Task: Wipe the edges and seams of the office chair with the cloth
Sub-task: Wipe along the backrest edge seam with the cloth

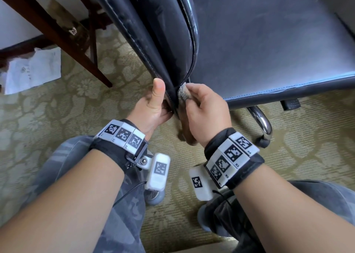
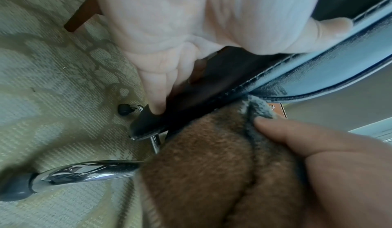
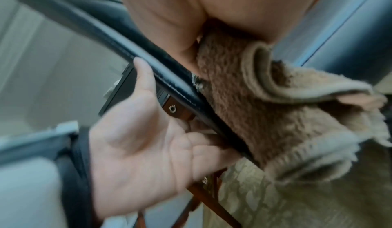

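Note:
The black leather chair back (image 1: 153, 32) runs down to its lower corner between my hands, with a stitched seam (image 2: 275, 74) along its edge (image 3: 169, 82). My left hand (image 1: 153, 103) grips that corner, thumb up on the near face and fingers curled behind it (image 2: 157, 97). My right hand (image 1: 199, 106) holds a brown terry cloth (image 1: 182, 95) bunched against the edge just right of the left hand. The cloth (image 3: 254, 114) hangs below the hand and lies along the seam (image 2: 212, 147). The dark seat (image 1: 269, 41) lies to the right.
A chrome chair leg with a castor (image 1: 263, 126) curves down at the right. A wooden table leg (image 1: 63, 41) slants at the left, with crumpled paper (image 1: 32, 70) on the patterned carpet (image 1: 76, 106). My knees are at the bottom of the head view.

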A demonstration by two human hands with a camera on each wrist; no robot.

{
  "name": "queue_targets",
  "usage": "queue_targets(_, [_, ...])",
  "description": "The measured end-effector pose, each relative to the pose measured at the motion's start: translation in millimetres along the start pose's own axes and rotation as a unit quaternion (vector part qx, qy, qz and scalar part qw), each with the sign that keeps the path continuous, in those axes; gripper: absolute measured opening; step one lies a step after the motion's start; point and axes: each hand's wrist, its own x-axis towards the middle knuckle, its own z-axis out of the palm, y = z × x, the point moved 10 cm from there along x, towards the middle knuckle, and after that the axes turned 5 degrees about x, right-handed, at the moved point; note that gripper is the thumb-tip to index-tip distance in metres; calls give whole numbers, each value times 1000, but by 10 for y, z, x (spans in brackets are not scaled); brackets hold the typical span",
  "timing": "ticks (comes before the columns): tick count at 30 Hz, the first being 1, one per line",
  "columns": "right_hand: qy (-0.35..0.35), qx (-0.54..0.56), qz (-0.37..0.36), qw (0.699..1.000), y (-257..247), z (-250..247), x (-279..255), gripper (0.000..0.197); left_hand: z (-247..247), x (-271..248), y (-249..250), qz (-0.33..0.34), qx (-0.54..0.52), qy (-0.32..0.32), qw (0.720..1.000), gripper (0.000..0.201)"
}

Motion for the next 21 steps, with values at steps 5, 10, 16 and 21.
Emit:
queue_targets(5, [49, 18, -21, 998, -97, -152, -46, 33, 5, -2, -9, 2, 15, -12, 1000, 129])
queue_targets(10, [45, -31, -100, 993, -280, -126, -143, 36, -16, 8, -14, 2, 17, -5, 1000, 127])
queue_targets(16, [0, -85, -92, 992, -145, 62, -48, 38, 35, -40, 32, 2, 0, -13, 1000, 129])
queue_targets(21, [-38, -111, 11, 993, 177, 62, -2, 38, -17, -5, -10, -9, 37, -17, 999, 139])
